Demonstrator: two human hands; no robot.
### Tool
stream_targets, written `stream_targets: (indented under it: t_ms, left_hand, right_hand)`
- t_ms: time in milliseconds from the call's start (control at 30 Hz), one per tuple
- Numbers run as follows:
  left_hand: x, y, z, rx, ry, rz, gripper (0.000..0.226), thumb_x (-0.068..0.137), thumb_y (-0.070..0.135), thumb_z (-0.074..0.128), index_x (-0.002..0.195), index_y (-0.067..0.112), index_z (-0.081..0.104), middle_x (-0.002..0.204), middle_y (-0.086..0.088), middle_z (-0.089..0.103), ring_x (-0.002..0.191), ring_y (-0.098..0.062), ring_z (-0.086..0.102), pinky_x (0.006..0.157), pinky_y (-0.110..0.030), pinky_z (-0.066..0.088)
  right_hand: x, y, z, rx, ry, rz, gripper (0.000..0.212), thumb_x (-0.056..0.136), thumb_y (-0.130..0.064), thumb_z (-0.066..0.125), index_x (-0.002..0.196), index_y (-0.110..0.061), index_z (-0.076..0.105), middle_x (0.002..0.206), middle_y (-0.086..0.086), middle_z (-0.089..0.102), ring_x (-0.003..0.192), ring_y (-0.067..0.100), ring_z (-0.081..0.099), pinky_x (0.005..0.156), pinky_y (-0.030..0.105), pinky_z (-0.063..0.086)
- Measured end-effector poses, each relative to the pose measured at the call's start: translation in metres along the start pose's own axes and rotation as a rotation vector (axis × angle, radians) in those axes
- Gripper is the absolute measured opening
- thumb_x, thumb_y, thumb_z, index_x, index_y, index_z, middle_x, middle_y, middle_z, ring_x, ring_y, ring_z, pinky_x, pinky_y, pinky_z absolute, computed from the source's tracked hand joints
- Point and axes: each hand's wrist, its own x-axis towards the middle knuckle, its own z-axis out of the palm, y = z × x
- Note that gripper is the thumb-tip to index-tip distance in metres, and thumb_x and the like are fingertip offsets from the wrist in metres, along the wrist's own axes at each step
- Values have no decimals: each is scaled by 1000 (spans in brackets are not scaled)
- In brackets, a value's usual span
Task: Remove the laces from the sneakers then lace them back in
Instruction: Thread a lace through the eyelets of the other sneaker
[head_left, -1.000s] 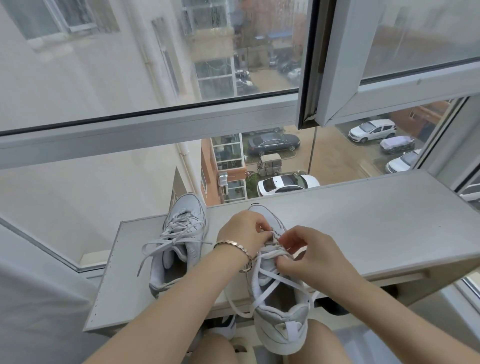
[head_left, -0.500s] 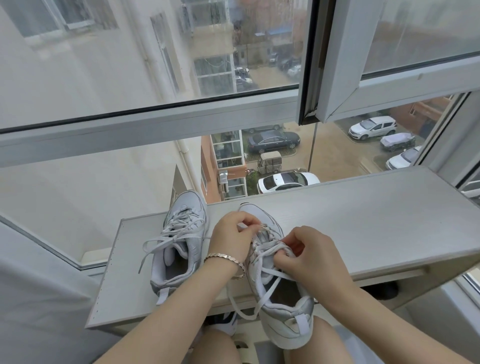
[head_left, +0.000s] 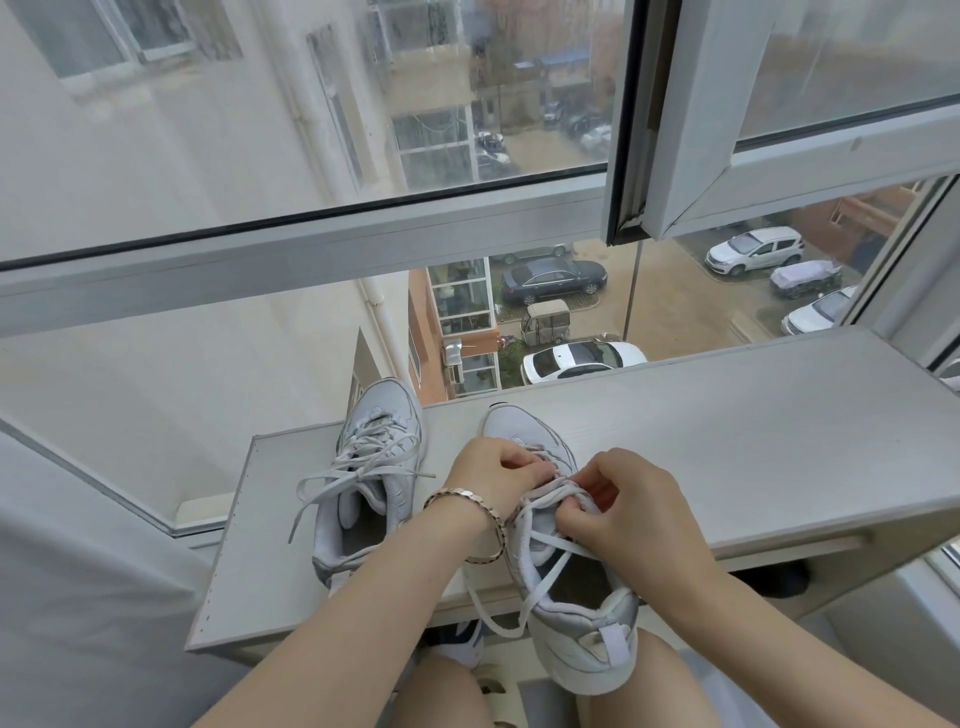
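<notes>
Left hand (head_left: 491, 480) and right hand (head_left: 631, 506) both pinching the lace (head_left: 540, 499) on the near sneaker (head_left: 566, 597) (heel overhanging the worktop (head_left: 727, 441)), second sneaker (head_left: 371, 467) alongside

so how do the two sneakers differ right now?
Left sneaker sits wholly on the shelf, untouched; right sneaker hangs its heel past the shelf's near edge. Left sneaker's lace ends lie splayed loose; right sneaker's lace is gripped by the left hand and right hand. Both are white, toes toward the window, laces threaded.
</notes>
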Motion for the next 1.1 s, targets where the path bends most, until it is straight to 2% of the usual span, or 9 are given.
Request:
stream_targets:
  t_ms: [167, 300, 400, 500, 600, 733, 833, 1000, 1100]
  left_hand:
    - [2, 5, 1, -35, -8, -86, 19, 85, 26, 65, 83, 9, 71, 65, 4, 58, 70, -12, 54, 70, -22, 45]
    - [4, 4, -1, 9, -44, -86, 14, 83, 27, 67, 82, 13, 70, 75, 1, 62, 66, -6, 52, 59, -15, 42]
    - [1, 2, -1, -57, -1, -77, 8, 80, 23, 70, 75, 16, 70, 69, 5, 62, 63, -3, 53, 55, -11, 43]
    - [0, 0, -1, -125, 40, -52, 13, 77, 16, 73, 65, 19, 68, 63, 8, 61, 60, -1, 54, 51, -6, 44]
    - [0, 2, -1, -74, 16, -28, 10, 80, 17, 70, 71, 18, 68, 65, 9, 60, 61, 0, 52, 48, -1, 40]
    - [0, 2, 6, -17, 8, 7, 12, 86, 16, 61, 75, 18, 63, 67, 10, 56, 64, 0, 49, 54, -6, 38]
    - [-3, -1, 9, 35, 12, 53, 23, 88, 12, 54, 66, 19, 55, 64, 8, 50, 60, -3, 45, 54, -11, 36]
    - [-13, -7, 7, 26, 67, 141, 26, 89, 10, 52, 67, 25, 50, 66, 10, 47, 58, -1, 42, 51, -5, 35]
    - [-11, -4, 8, 98, 142, 146, 25, 84, 10, 57, 65, 25, 51, 63, 10, 51, 55, -1, 44, 50, -4, 36]
  right_hand:
    - [0, 2, 0, -18, 2, -40, 7, 69, -21, 65, 71, -17, 60, 72, -4, 59, 67, 12, 55, 64, 29, 48]
    - [-1, 3, 2, -30, 13, -52, 7, 70, -22, 65, 71, -18, 59, 72, -5, 58, 66, 12, 54, 62, 26, 46]
    - [-1, 4, 3, -41, 20, -65, 10, 70, -23, 65, 69, -20, 56, 71, -6, 56, 66, 11, 52, 61, 23, 44]
    - [0, 4, 3, -59, 21, -77, 11, 71, -24, 65, 69, -21, 55, 71, -6, 55, 66, 10, 52, 61, 22, 42]
    - [0, 5, 4, -62, 24, -81, 11, 71, -24, 65, 69, -21, 54, 71, -6, 54, 66, 10, 52, 60, 21, 41]
    - [-1, 6, 5, -57, 27, -81, 10, 71, -24, 65, 68, -20, 56, 69, -7, 53, 65, 9, 51, 58, 21, 41]
    - [-1, 6, 5, -51, 40, -71, 10, 72, -24, 65, 70, -18, 57, 70, -7, 54, 67, 10, 52, 59, 23, 44]
    - [-3, 5, 5, -58, 36, -71, 9, 73, -24, 65, 72, -20, 57, 72, -8, 55, 68, 9, 53, 61, 24, 45]
    - [-2, 6, 5, -63, 38, -69, 13, 74, -26, 67, 71, -22, 55, 71, -9, 53, 67, 8, 52, 59, 22, 42]
